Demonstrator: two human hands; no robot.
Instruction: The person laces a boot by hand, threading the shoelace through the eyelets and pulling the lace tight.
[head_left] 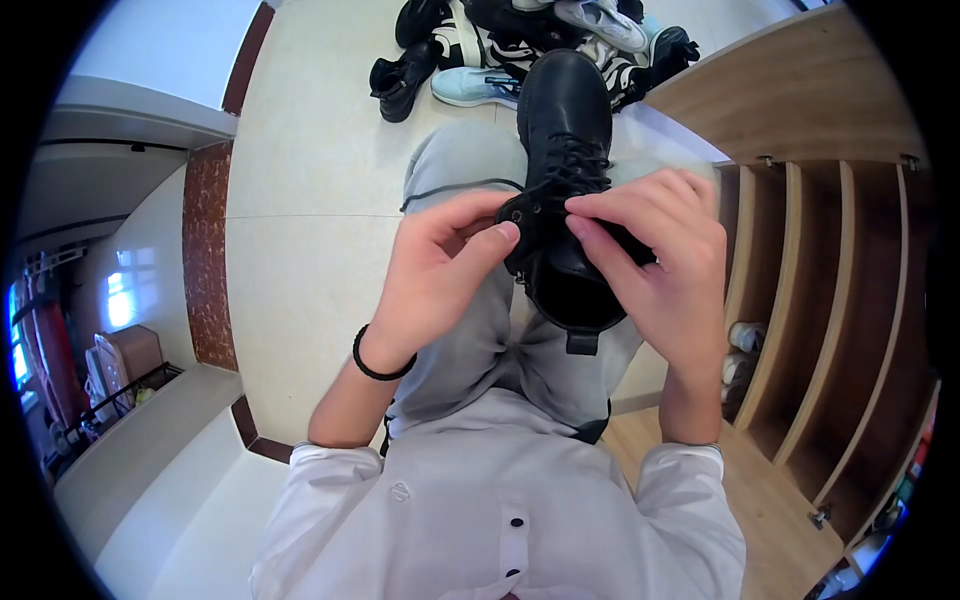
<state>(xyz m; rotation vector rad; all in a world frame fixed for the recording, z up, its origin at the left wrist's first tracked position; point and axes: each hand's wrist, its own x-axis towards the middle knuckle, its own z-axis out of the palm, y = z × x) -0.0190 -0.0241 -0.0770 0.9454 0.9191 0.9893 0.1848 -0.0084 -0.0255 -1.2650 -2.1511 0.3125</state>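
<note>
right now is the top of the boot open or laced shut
Open: the boot gapes at its collar, and an eyelet by the left hand looks bare. The laces cross lower down.

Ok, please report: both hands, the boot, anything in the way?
Left hand holding black boot by eyelet flap. Right hand at opposite side, grip unclear. Toe points away; lace trails over left knee. Nothing visibly blocking.

Cream tiled floor; brown mottled threshold strip at left; light-brown wooden cabinet with shelves at right, hinged door open.
</note>
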